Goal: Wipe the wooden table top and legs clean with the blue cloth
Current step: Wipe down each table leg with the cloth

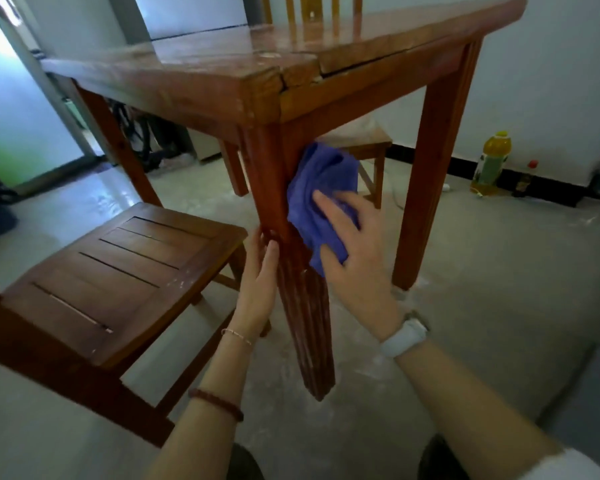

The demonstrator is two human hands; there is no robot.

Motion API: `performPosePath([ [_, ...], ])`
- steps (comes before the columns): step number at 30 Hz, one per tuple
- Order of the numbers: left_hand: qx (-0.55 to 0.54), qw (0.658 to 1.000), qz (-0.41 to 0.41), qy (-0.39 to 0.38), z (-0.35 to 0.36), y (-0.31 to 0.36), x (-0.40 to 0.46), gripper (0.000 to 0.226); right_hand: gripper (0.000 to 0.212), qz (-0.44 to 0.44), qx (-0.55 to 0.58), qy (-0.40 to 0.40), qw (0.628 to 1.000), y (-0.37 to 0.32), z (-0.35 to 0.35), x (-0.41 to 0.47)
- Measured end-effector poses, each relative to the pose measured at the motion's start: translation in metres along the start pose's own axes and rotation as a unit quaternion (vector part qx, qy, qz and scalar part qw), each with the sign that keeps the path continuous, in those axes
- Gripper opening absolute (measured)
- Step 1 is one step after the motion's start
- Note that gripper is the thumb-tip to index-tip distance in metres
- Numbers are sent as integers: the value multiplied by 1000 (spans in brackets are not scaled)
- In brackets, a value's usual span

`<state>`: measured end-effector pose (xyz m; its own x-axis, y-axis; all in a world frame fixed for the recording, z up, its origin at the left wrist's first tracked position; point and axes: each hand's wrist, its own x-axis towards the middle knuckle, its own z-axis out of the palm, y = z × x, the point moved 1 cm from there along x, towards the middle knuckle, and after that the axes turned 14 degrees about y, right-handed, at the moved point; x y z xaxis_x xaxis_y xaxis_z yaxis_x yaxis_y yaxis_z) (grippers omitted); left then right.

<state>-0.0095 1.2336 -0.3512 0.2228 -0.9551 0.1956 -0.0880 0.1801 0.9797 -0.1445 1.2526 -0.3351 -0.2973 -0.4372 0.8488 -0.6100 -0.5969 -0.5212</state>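
Against the near table leg [271, 188], the right hand [352, 258] presses the blue cloth [321, 188] with flat spread fingers; at 9 o'clock, the left hand [258, 271] rests open on the leg, wooden chair [118, 268] beyond

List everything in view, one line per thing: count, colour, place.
wooden table: one, reddish brown, centre, top worn and cracked near the corner.
near table leg: one, reddish brown, between the two hands.
blue cloth: one, blue, pressed against the near leg's right face.
slatted chair: one, dark brown, lower left.
far chair: one, brown, beyond the table.
oil bottle: one, yellow, on the floor by the right wall.
left hand: one, fingers straight, touching the leg's left side.
right hand: one, flat on the cloth, white watch on the wrist.
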Motion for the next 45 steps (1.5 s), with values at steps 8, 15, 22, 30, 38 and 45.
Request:
performPosePath([
  [8,3,1000,-8,-8,2,-12,12,68,43,295,-57,-208,931,63,27,-178],
  [15,31,999,31,30,8,-17,12,81,17,308,-49,-166,935,65,-14,-185],
  [22,26,998,27,46,10,-20,10,72,31,150,27,-8,988,37,21,-94],
  [30,48,999,10,-15,4,-63,-4,84,26,337,-38,-84,937,92,53,-252],
  [38,195,976,-77,-61,-35,-172,-33,63,38,479,-103,-361,793,140,30,-317],
  [45,203,957,-149,-144,-53,-200,-73,41,21,405,43,-445,798,102,11,-230],
])
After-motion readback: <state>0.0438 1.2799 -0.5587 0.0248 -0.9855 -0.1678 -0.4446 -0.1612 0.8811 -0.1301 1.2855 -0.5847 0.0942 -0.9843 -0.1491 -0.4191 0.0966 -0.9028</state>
